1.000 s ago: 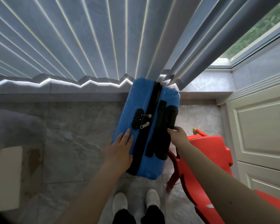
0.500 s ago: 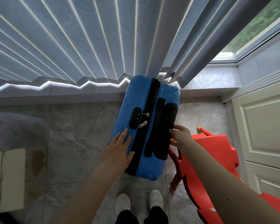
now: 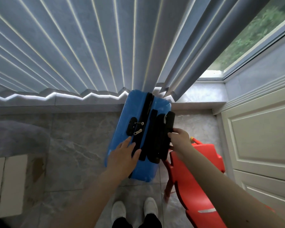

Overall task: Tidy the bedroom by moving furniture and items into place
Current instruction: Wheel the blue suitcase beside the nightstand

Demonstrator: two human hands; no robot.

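A blue hard-shell suitcase [image 3: 122, 129] stands upright on the tiled floor against the low sill below the grey curtain. Its top faces me, with a black zip, a lock and a black pull handle [image 3: 169, 120]. My left hand [image 3: 122, 157] lies flat on the near left part of the top, fingers straight. My right hand [image 3: 179, 140] grips the near end of the black pull handle on the suitcase's right side, fingers curled around it.
A red plastic chair [image 3: 199, 175] stands close on the right, touching or nearly touching the suitcase. Cream cabinet doors [image 3: 260, 145] fill the right edge. A grey curtain [image 3: 89, 46] hangs behind. A pale box [image 3: 8, 186] sits at the left. My white shoes [image 3: 133, 209] are below.
The suitcase has turned slightly and shifted. My right hand has closed more firmly on the pull handle; my left hand stays flat on the top.
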